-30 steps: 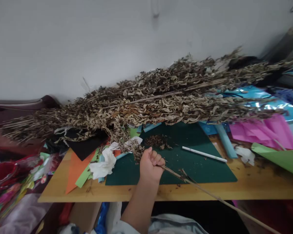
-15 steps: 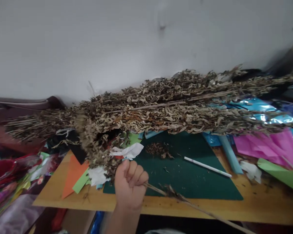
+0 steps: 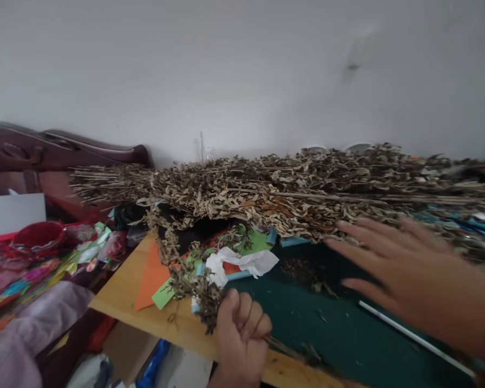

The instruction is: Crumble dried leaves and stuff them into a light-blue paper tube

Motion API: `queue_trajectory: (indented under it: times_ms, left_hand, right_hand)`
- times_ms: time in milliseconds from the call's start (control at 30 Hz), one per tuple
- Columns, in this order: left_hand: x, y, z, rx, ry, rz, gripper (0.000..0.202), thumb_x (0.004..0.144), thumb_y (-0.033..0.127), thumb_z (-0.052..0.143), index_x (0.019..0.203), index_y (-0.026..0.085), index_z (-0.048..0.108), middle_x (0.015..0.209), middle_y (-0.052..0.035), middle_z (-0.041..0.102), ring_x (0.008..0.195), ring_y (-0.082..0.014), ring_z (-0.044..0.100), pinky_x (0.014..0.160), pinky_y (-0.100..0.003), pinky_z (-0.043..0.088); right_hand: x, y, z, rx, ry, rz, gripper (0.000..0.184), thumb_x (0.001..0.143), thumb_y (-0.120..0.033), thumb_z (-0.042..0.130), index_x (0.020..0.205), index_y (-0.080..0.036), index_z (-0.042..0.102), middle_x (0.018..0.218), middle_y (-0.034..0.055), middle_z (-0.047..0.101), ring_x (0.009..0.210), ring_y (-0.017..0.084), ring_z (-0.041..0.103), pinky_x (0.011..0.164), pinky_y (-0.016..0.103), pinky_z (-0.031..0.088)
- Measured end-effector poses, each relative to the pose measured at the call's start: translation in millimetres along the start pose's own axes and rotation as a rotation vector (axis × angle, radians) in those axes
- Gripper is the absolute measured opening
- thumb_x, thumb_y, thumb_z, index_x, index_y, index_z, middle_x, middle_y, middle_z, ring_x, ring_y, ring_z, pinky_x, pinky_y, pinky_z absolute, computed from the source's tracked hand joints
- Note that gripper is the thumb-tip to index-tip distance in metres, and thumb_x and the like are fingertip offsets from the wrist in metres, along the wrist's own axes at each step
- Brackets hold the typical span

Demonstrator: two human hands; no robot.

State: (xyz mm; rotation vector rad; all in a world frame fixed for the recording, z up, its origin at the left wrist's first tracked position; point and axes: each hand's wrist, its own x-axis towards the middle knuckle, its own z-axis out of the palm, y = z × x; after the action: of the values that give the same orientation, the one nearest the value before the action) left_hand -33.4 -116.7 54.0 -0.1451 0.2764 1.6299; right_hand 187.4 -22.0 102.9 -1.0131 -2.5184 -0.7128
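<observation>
Head view; stalk (image 3: 209,303) in left hand (image 3: 243,335)

Table (image 3: 121,297): pale wood, bare at its front left corner. A dark green mat (image 3: 291,310) lies flat upon it. Orange paper (image 3: 149,283) lies at left, a green slip (image 3: 162,295) touching it. The mat bears a white stick (image 3: 416,338) and leaf crumbs (image 3: 305,271). Dried plants (image 3: 267,186) lie along the rear, stem ends projecting past the left side.
</observation>
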Motion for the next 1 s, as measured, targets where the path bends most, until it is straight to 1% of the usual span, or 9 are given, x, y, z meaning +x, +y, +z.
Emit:
queue_trajectory:
  times_ms: [67, 167, 233, 300, 433, 600, 800, 900, 1000]
  left_hand:
    - [3, 1, -2.4, 0.008, 0.015, 0.006, 0.045, 0.067, 0.018, 0.056, 0.046, 0.015, 0.017, 0.042, 0.0093, 0.011, 0.034, -0.0016, 0.01, 0.034, -0.016, 0.014]
    - [8, 5, -6.7, 0.029, 0.004, 0.005, 0.049, 0.065, 0.02, 0.059, 0.047, 0.016, 0.013, 0.041, 0.0095, 0.01, 0.034, -0.0014, 0.007, 0.034, -0.016, 0.013]
    - [12, 10, -9.9, 0.035, -0.011, 0.01, 0.053, 0.063, 0.022, 0.061, 0.047, 0.016, 0.011, 0.04, 0.0096, 0.009, 0.033, -0.0013, 0.006, 0.034, -0.016, 0.013]
    - [16, 15, -12.3, 0.027, -0.033, 0.027, 0.055, 0.062, 0.022, 0.062, 0.047, 0.015, 0.01, 0.04, 0.0096, 0.008, 0.033, -0.0011, 0.004, 0.033, -0.015, 0.012]
    - [27, 22, -11.4, 0.0, -0.058, 0.014, 0.056, 0.061, 0.021, 0.064, 0.047, 0.015, 0.01, 0.039, 0.0097, 0.007, 0.032, -0.0009, 0.003, 0.032, -0.015, 0.012]
    - [39, 26, -8.7, -0.024, -0.102, -0.039, 0.048, 0.065, 0.023, 0.063, 0.044, 0.014, 0.02, 0.039, 0.0094, 0.008, 0.032, -0.0015, 0.005, 0.033, -0.016, 0.013]
    - [50, 30, -12.4, -0.03, -0.115, -0.052, 0.032, 0.067, 0.021, 0.061, 0.045, 0.014, 0.039, 0.039, 0.0092, 0.007, 0.033, -0.0023, 0.002, 0.034, -0.016, 0.012]
    - [55, 32, -12.9, -0.051, -0.131, -0.059, 0.029, 0.066, 0.021, 0.062, 0.045, 0.014, 0.043, 0.04, 0.0088, 0.007, 0.034, -0.0019, 0.001, 0.034, -0.016, 0.011]
    - [60, 35, -14.7, -0.053, -0.163, -0.052, 0.026, 0.065, 0.021, 0.063, 0.046, 0.015, 0.047, 0.04, 0.0087, 0.007, 0.033, -0.0016, 0.001, 0.034, -0.015, 0.011]
  right_hand:
    - [41, -26, 35, -0.006, -0.04, -0.164, 0.045, 0.071, -0.047, 0.047, 0.113, -0.031, 0.047, 0.125, 0.0059, 0.044, 0.113, 0.031, 0.037, 0.091, 0.055, 0.025]
    - [86, -51, 94, -0.015, 0.026, -0.386, 0.037, 0.075, -0.025, 0.049, 0.112, -0.03, 0.048, 0.13, 0.0013, 0.037, 0.119, 0.026, 0.03, 0.095, 0.053, 0.021]
    - [102, -50, 124, -0.056, 0.085, -0.409, 0.034, 0.077, -0.017, 0.046, 0.109, -0.028, 0.05, 0.126, 0.0007, 0.043, 0.117, 0.024, 0.033, 0.093, 0.054, 0.023]
    - [110, -37, 140, -0.096, 0.119, -0.42, 0.034, 0.078, -0.011, 0.04, 0.107, -0.025, 0.051, 0.121, 0.0008, 0.048, 0.115, 0.021, 0.035, 0.092, 0.054, 0.026]
    - [128, 5, 133, -0.098, 0.13, -0.477, 0.042, 0.077, -0.001, 0.032, 0.103, -0.026, 0.053, 0.123, -0.0016, 0.046, 0.118, 0.017, 0.031, 0.095, 0.054, 0.021]
    - [176, 45, 105, -0.124, 0.046, -0.365, 0.034, 0.079, -0.008, 0.037, 0.096, -0.029, 0.058, 0.128, -0.0025, 0.039, 0.122, 0.027, 0.02, 0.091, 0.061, 0.007]
    - [244, 74, 97, -0.164, -0.059, -0.144, 0.026, 0.077, -0.016, 0.044, 0.095, -0.025, 0.06, 0.132, 0.0038, 0.033, 0.11, 0.032, 0.031, 0.078, 0.054, 0.026]
    - [275, 84, 108, -0.149, -0.06, -0.032, 0.023, 0.078, -0.022, 0.044, 0.093, -0.023, 0.061, 0.128, 0.0052, 0.036, 0.106, 0.031, 0.035, 0.076, 0.054, 0.028]
    - [296, 90, 121, -0.151, -0.09, 0.013, 0.031, 0.081, -0.029, 0.037, 0.1, -0.02, 0.059, 0.128, 0.0074, 0.035, 0.107, 0.031, 0.033, 0.078, 0.053, 0.026]
